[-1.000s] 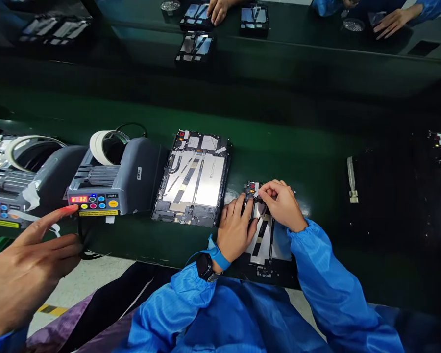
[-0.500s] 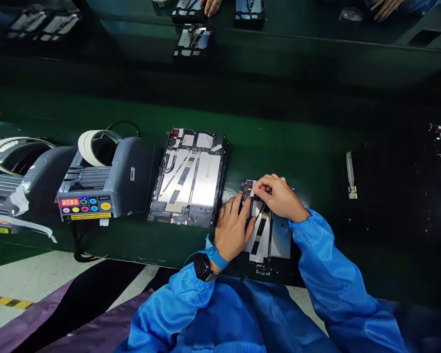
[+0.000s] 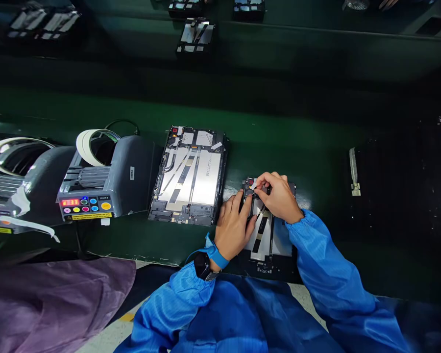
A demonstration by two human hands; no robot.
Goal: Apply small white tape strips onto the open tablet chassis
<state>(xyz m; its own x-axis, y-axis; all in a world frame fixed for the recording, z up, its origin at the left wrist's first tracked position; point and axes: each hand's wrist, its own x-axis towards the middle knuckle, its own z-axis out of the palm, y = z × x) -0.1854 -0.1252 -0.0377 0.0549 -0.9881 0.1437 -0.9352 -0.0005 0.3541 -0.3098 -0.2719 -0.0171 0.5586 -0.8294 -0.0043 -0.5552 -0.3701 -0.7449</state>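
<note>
An opened tablet point(image 3: 266, 240) with a silver battery and dark flex cables lies on the bench before me. My left hand point(image 3: 232, 225) rests with outstretched fingers over its left side, the fingertips near the upper edge. At the tablet's top, my right hand point(image 3: 277, 196) pinches a small white piece of tape point(image 3: 253, 186) between thumb and forefinger. That hand covers much of the upper right part. To the left is a stack of opened tablets point(image 3: 206, 179), with silver batteries and white patches on the top one.
Left of the stack stand a tape dispenser point(image 3: 123, 171) with a white roll and another dispenser point(image 3: 7, 181) trailing a strip. A dark panel point(image 3: 397, 196) lies to the right. More opened tablets point(image 3: 196, 37) sit across the bench. Purple clothing point(image 3: 59, 299) shows at lower left.
My right hand has shifted slightly left along the tablet's top, and the tape shows more clearly. My left hand stays put. The purple clothing at lower left has moved in closer.
</note>
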